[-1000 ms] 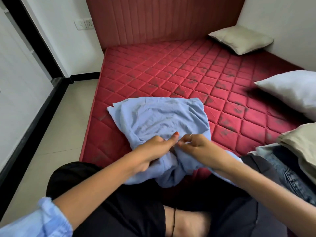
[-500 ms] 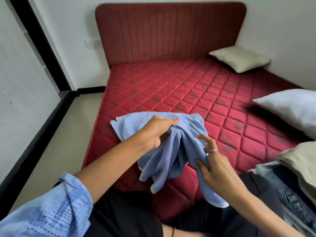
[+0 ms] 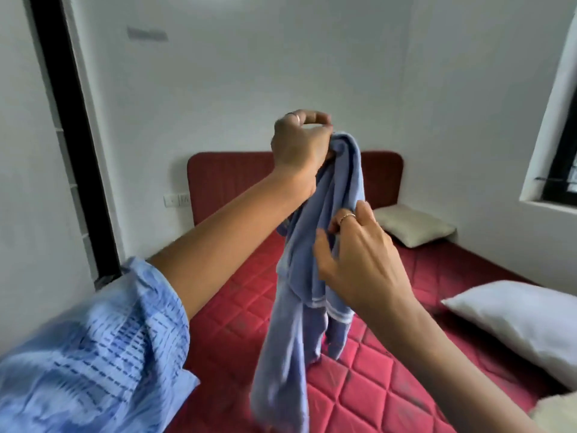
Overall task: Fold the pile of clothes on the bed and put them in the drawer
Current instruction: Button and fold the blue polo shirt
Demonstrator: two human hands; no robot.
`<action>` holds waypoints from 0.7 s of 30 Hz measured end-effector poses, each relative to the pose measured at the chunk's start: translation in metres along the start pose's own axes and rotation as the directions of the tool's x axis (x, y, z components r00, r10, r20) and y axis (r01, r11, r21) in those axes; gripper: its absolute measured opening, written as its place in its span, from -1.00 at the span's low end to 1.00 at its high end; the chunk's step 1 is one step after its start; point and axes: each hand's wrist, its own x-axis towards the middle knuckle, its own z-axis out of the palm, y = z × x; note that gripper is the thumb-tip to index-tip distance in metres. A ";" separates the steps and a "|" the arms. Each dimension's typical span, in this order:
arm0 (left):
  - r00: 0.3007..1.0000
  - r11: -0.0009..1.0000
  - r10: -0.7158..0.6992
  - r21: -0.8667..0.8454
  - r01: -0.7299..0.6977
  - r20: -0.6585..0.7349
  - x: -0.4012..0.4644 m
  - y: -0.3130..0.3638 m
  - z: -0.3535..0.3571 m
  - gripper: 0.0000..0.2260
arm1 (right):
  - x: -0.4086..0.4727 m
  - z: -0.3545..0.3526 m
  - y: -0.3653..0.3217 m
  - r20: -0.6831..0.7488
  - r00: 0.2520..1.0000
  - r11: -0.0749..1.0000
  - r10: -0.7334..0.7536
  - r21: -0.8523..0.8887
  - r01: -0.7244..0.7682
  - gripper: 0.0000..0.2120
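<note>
Held high above the red mattress (image 3: 359, 379): blue garment (image 3: 315, 245), bunched top clenched in left hand (image 3: 298, 145), hanging in loose folds. Right hand (image 3: 359, 254) lower, fingers apparently pinching the fabric's right edge, though blurred. White pillow (image 3: 524, 326) at right.

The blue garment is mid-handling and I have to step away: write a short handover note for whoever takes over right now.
Left hand: raised, grips the blue garment by its top end.
Right hand: pinches the garment's edge lower down.
The garment hangs bunched above the red mattress, unfolded.
Done: it is picked up, nothing more.
Left: spread it, fold it, then the remaining clothes; put all in the drawer. Neither pile nor drawer is in view.
</note>
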 end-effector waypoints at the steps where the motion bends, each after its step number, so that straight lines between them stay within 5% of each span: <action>1: 0.999 0.999 0.036 0.015 -0.036 -0.002 0.006 0.008 0.004 -0.82 | 0.007 -0.001 -0.004 -0.050 0.999 1.000 0.014 -0.019 -0.015 -0.71; 8: 0.966 0.962 0.257 0.096 -0.257 0.005 0.026 0.049 0.021 -0.79 | 0.058 -0.012 0.006 -0.068 0.988 0.972 0.141 -0.179 -0.151 -0.48; 15: 0.932 0.906 0.360 0.221 -0.360 0.040 0.049 0.058 0.001 -0.81 | 0.098 -0.011 0.058 0.083 0.996 0.957 0.013 0.287 -0.037 -0.64; 21: 0.893 0.846 0.441 0.293 -0.446 0.087 0.046 0.064 -0.003 -0.82 | 0.101 0.017 0.049 -0.002 0.999 0.958 -0.038 0.283 0.037 -0.69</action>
